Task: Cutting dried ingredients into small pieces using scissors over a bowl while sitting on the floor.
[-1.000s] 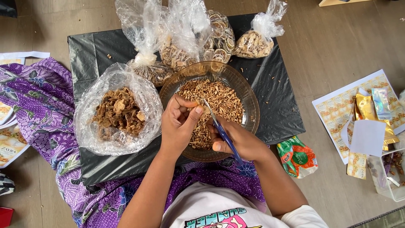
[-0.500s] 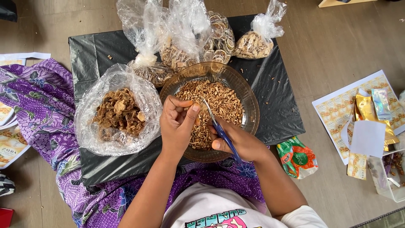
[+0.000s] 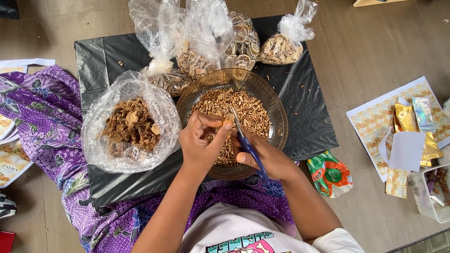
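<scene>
Brown glass: a round brown glass bowl (image 3: 276,117) sits at the middle of a black plastic sheet (image 3: 314,112), filled with small tan dried chips (image 3: 248,107).
Left hand (image 3: 199,145): hovers over the near side of the bowl, fingers curled shut, pinching a small tan dried piece (image 3: 227,122) between thumb and fingertips.
Right hand (image 3: 267,157): closed around the blue-handled scissors (image 3: 246,143), just right of the left hand; the blades point far, their tips at the pinched piece. How far the blades are parted I cannot tell.
Open bag: a clear plastic bag (image 3: 131,124) spread wide left of the bowl, touching its rim, holds darker brown dried chunks.
Tied bags: several clear knotted bags of dried slices (image 3: 281,47) stand along the far edge of the sheet.
Cloth: purple patterned fabric (image 3: 42,122) lies at left and near, under the sheet's edge.
Right floor: a green and orange packet (image 3: 330,173) near the sheet's corner; farther right, a printed label sheet (image 3: 375,117) with gold foil pouches (image 3: 405,117) on it.
</scene>
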